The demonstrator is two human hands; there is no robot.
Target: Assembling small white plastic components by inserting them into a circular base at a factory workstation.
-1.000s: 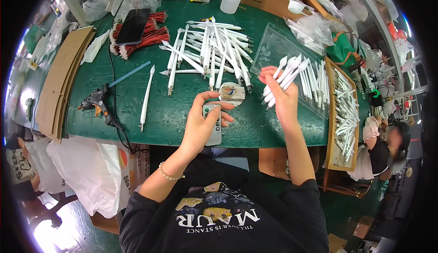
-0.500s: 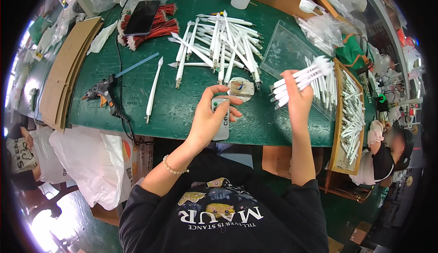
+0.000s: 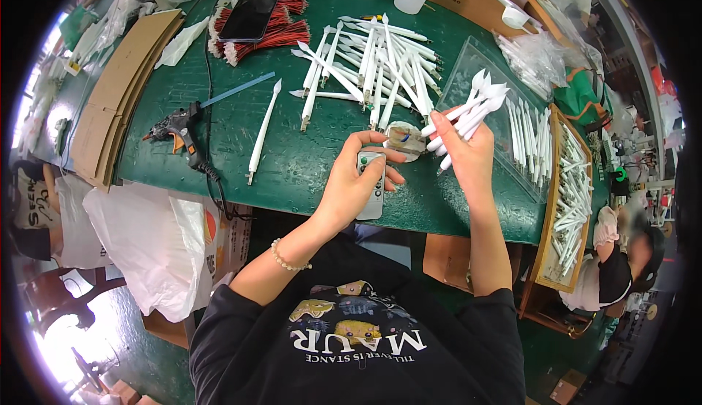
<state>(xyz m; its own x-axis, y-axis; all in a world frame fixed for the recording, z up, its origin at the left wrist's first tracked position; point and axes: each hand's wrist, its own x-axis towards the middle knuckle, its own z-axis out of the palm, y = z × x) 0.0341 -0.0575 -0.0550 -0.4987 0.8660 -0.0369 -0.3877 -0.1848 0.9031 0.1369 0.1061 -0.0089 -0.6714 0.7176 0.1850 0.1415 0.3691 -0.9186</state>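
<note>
While my right hand pinches at least four white sticks above the table, my left hand half-curls over one remote, grip unclear, by the front edge; green surface separates it from one lone stick.

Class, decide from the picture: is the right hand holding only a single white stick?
No, the right hand grips a bunch of several white sticks.

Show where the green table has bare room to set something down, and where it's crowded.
Bare: between the black cord and the lone white stick, and between that stick and the left hand. Crowded: the far side, with phone, red wires, stick pile and tray.
</note>
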